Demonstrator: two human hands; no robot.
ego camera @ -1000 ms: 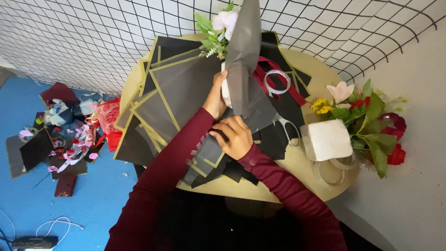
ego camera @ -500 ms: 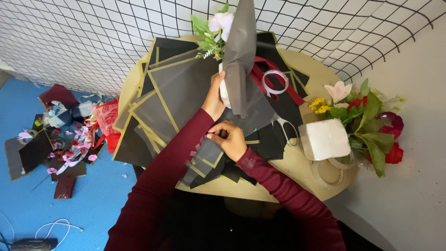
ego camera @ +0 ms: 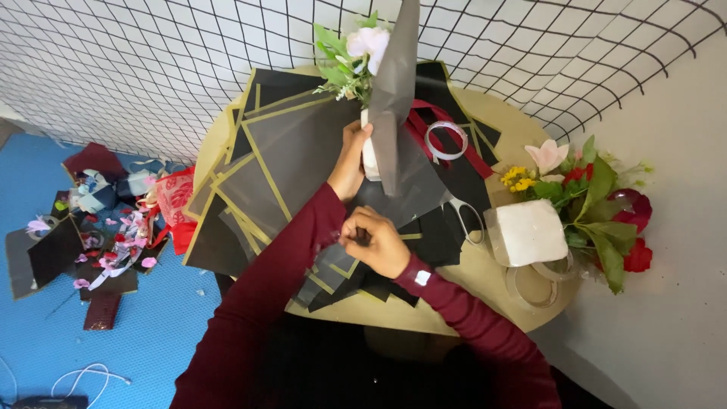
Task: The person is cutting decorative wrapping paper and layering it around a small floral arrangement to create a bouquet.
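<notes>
White square package (ego camera: 530, 231) beside the flowers (ego camera: 598, 197).

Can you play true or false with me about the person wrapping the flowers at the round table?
1. The left hand holds a small bouquet wrapped in a dark sheet. True.
2. The right hand is cutting with the scissors. False: the scissors lie on the round table, untouched, and the right hand is by the dark sheets near the table's front edge.
3. A loop of white ribbon lies on the table beyond the bouquet. True.
4. The floor on the left is red. False: it is blue, with paper scraps and petals scattered on it.
5. More flowers sit at the table's right edge. True.
</notes>
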